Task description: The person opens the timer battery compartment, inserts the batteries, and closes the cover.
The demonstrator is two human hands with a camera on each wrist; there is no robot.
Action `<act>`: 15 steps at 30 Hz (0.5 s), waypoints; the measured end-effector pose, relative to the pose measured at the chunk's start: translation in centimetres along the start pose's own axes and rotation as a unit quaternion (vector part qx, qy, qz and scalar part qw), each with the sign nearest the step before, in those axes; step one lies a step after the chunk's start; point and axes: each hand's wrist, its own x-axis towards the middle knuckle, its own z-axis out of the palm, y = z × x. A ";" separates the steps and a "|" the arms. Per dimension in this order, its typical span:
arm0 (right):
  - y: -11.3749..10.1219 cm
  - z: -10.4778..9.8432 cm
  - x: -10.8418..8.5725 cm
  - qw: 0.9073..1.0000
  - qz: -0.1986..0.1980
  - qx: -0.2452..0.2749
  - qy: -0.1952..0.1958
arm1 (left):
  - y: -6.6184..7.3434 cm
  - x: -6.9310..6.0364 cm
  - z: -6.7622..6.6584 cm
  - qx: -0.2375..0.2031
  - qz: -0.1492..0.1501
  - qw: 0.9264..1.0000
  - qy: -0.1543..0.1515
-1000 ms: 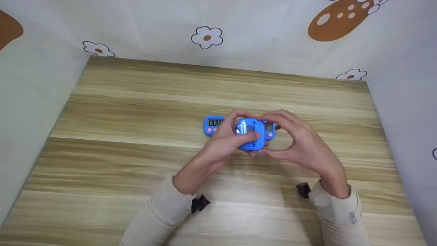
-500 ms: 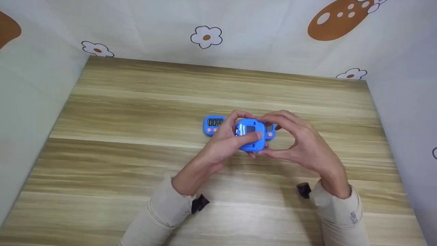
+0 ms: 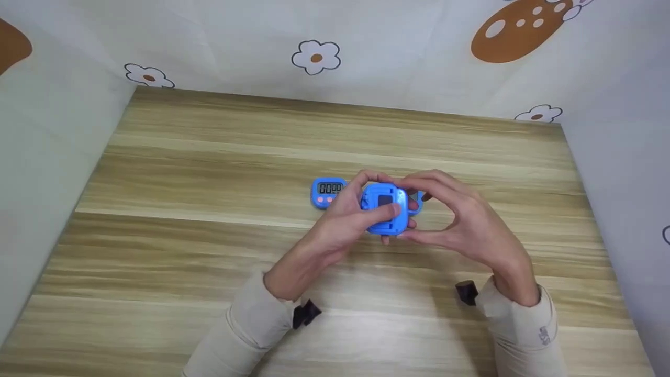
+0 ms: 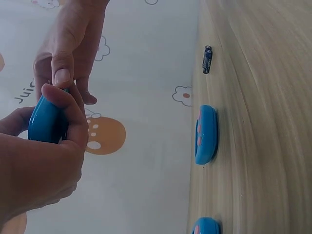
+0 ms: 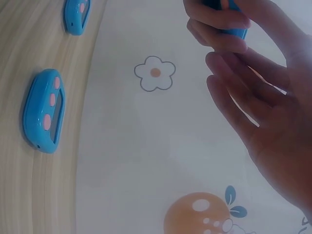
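The left hand (image 3: 340,222) grips a blue timer (image 3: 400,224), its back facing up, with the thumb lying across the recessed back. Thumb and fingertips of the right hand (image 3: 471,225) pinch the lower and upper right corners of that timer. In the left wrist view the right thumb touches one end of the held timer (image 4: 43,122). The right wrist view has the right hand (image 5: 273,107) beside the left hand's curled fingers, with its other fingers spread. Two more timers rest on the table, a left one (image 3: 315,195) and a right one (image 3: 416,204) partly hidden behind the hands.
Small dark batteries (image 4: 207,59) lie on the wooden table (image 3: 183,262) past the timers in the left wrist view. A pale patterned cloth (image 3: 235,52) stands around the back and sides. Black pieces (image 3: 306,313) are at both sleeve cuffs.
The held timer has tilted a little and shifted slightly down, and the glare on its back has faded. Both hands keep nearly the same place and hold.
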 end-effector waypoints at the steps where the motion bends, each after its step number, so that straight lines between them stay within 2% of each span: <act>1: 0.0 0.0 0.0 1.000 0.001 0.000 -0.001 | 0.0 0.0 0.0 0.002 0.001 1.000 0.001; 8: 0.0 -0.1 -0.1 1.000 0.002 -0.007 -0.004 | 0.0 0.1 0.1 -0.003 -0.004 1.000 0.000; 15: 0.2 0.0 -0.2 1.000 -0.006 -0.007 -0.010 | -0.2 0.2 0.1 -0.046 -0.011 0.999 -0.004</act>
